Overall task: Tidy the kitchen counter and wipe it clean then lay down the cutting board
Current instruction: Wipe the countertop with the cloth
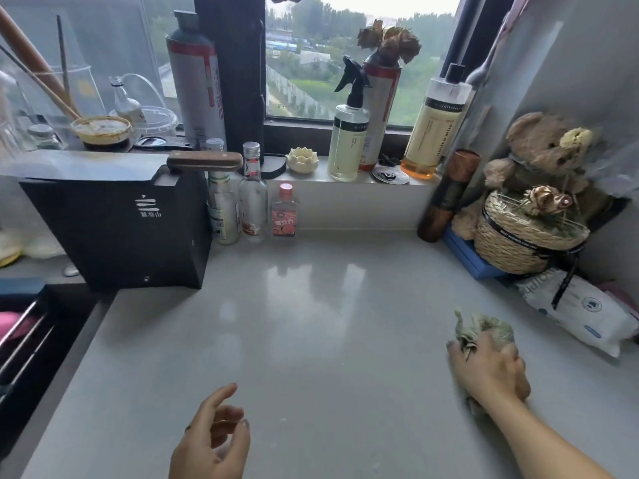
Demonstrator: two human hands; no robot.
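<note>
A pale grey kitchen counter [311,323] fills the middle of the view, shiny with window reflections. My right hand [491,371] presses a crumpled grey-green cloth [487,328] flat on the counter at the right side. My left hand [211,440] hovers just above the counter near the front edge, fingers loosely curled and apart, holding nothing. No cutting board can be made out with certainty; a wooden-handled piece [204,160] lies on top of the black box.
A black box [128,229] stands at the back left. Three small bottles [254,202] line the back wall. Spray bottles [347,133] stand on the windowsill. A woven basket [525,240], teddy bear [543,150] and wipes pack [581,312] crowd the right side.
</note>
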